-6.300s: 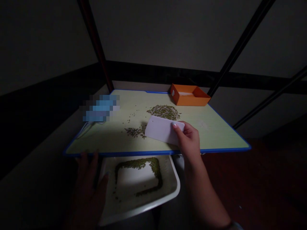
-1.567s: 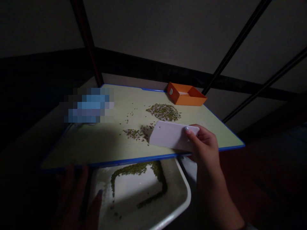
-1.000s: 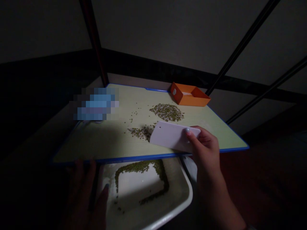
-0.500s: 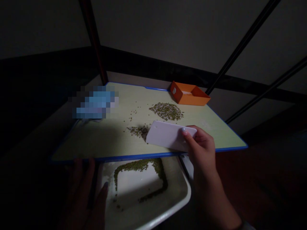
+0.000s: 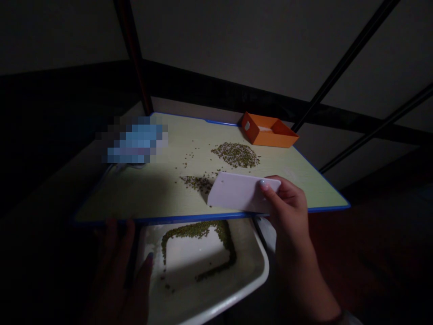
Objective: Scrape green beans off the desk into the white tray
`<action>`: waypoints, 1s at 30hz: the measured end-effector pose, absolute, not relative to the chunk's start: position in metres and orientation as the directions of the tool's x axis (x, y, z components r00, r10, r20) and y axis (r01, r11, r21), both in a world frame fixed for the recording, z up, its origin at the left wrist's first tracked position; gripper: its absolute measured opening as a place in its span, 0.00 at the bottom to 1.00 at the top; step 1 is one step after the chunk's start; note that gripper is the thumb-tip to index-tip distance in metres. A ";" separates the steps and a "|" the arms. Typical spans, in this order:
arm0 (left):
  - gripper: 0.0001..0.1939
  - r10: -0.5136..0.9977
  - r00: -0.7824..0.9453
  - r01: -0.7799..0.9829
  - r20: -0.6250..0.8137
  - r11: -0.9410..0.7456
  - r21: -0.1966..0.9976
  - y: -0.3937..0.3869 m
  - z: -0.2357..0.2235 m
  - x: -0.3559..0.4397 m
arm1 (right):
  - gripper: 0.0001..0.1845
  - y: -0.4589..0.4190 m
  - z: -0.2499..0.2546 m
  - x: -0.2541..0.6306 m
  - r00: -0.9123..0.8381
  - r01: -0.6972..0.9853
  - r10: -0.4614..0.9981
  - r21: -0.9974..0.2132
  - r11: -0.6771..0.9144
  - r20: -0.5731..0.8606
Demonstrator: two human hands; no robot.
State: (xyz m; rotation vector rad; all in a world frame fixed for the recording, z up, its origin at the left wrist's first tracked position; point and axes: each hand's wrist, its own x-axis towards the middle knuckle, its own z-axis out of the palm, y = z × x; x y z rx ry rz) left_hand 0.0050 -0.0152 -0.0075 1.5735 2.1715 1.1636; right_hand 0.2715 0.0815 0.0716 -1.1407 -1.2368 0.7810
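My right hand (image 5: 287, 207) grips a white plastic scraper (image 5: 241, 192) by its right end, held on edge over the near part of a pale green board with a blue rim (image 5: 158, 198). A small heap of green beans (image 5: 198, 183) lies just left of the scraper; a larger heap (image 5: 237, 154) lies further back. My left hand (image 5: 118, 271) holds the left rim of a white tray (image 5: 250, 266) below the board's front edge, thumb over the rim. Green beans (image 5: 199, 231) line the tray's inside edges.
An orange open box (image 5: 267, 131) stands at the board's far right corner. A blurred blue patch (image 5: 137, 140) sits at the far left. Dark metal poles (image 5: 133, 54) rise behind the board. The surroundings are very dark.
The scraper has shifted slightly back and forth near the small bean heap and now stands just right of it. The left hand and tray have stayed in place.
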 end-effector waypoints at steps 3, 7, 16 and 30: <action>0.31 0.873 -0.407 0.701 0.267 0.112 0.704 -0.015 -0.006 0.006 | 0.16 0.077 0.073 0.270 0.133 0.083 0.950 -0.958 0.275 0.284; 0.31 0.878 -0.423 0.684 0.226 0.146 0.714 -0.014 -0.002 0.007 | 0.17 0.073 0.075 0.272 0.107 0.063 0.950 -0.956 0.288 0.293; 0.32 0.869 -0.415 0.698 0.269 0.114 0.707 -0.015 -0.007 0.004 | 0.17 0.089 0.070 0.285 0.376 0.216 0.834 -0.914 0.345 0.404; 0.32 0.882 -0.398 0.694 0.251 0.111 0.711 -0.014 -0.006 0.004 | 0.18 0.088 0.078 0.275 0.301 0.167 0.898 -0.945 0.282 0.321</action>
